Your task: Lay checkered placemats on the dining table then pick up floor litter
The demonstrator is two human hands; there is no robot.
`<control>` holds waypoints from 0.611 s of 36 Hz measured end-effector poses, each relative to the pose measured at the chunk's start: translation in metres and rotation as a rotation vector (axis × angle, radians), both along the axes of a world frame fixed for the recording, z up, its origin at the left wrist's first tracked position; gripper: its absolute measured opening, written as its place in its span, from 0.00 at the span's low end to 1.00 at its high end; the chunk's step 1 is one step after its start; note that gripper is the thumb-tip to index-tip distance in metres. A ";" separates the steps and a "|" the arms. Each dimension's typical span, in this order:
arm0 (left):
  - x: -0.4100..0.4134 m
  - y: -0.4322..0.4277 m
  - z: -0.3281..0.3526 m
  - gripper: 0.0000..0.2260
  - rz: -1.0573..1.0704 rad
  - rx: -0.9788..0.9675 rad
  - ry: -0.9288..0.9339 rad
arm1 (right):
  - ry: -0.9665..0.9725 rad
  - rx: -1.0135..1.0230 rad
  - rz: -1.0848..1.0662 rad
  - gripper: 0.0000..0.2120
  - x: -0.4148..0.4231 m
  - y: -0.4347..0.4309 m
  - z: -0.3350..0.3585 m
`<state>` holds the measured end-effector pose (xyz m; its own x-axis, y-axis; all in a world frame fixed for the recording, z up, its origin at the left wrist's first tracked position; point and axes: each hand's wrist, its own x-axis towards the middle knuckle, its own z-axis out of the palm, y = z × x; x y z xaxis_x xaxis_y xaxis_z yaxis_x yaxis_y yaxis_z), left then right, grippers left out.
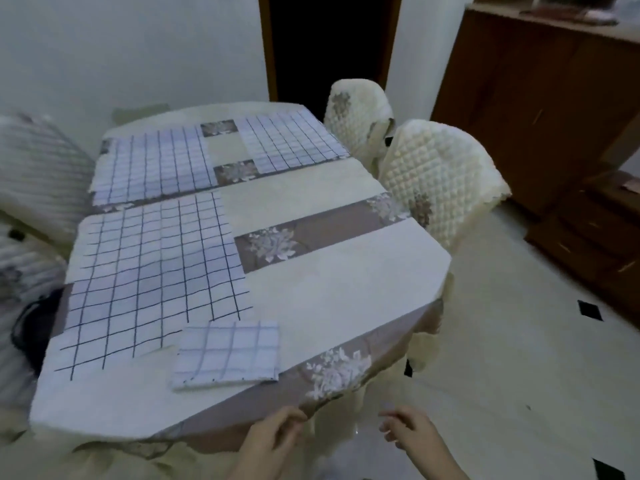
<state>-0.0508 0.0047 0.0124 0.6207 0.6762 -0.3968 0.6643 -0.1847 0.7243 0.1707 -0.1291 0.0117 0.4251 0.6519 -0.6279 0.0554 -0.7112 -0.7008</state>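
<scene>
Three checkered placemats lie spread on the dining table (332,271): one at the near left (152,271), one at the far left (152,164), one at the far right (291,140). A folded checkered placemat (227,355) sits near the front edge, overlapping the near-left one's corner. My left hand (273,434) hovers at the table's front edge with loosely curled fingers, holding nothing. My right hand (408,431) is just right of it, below the table corner, fingers relaxed and empty. No litter shows on the floor.
Two chairs with cream quilted covers (440,181) (356,112) stand along the table's right side. Striped cushions (38,174) lie at the left. A brown wooden cabinet (540,109) fills the right wall. A dark doorway (332,43) opens behind. Pale tiled floor (519,358) spreads at the right.
</scene>
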 end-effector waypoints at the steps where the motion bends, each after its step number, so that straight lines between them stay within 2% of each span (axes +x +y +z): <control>1: 0.000 -0.001 -0.001 0.20 0.041 0.140 -0.059 | -0.004 0.033 0.046 0.08 0.003 0.014 0.008; 2: 0.003 0.000 0.005 0.12 0.096 0.226 -0.091 | -0.002 0.067 0.095 0.08 0.004 0.028 0.015; 3: 0.008 0.002 0.013 0.10 0.130 0.306 -0.080 | 0.000 0.099 0.133 0.08 0.007 0.042 0.021; 5: 0.007 0.005 0.008 0.11 0.139 0.442 -0.048 | -0.015 0.150 0.197 0.08 0.011 0.068 0.024; 10: -0.002 0.001 0.004 0.10 0.162 0.633 0.062 | -0.052 0.201 0.397 0.06 0.011 0.122 0.022; 13: -0.005 -0.012 -0.005 0.18 0.158 0.681 0.189 | -0.081 0.234 0.516 0.07 0.006 0.147 0.018; 16: 0.002 -0.021 -0.009 0.22 0.209 0.646 0.255 | -0.146 0.268 0.635 0.08 0.001 0.171 0.013; 22: 0.017 -0.028 -0.007 0.21 0.306 0.701 0.360 | -0.295 0.324 0.782 0.18 -0.016 0.217 0.006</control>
<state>-0.0337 -0.0230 0.0058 0.2862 0.9574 0.0391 0.9265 -0.2869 0.2436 0.1545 0.0884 0.0181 -0.1001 0.9493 -0.2980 0.6505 -0.1642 -0.7416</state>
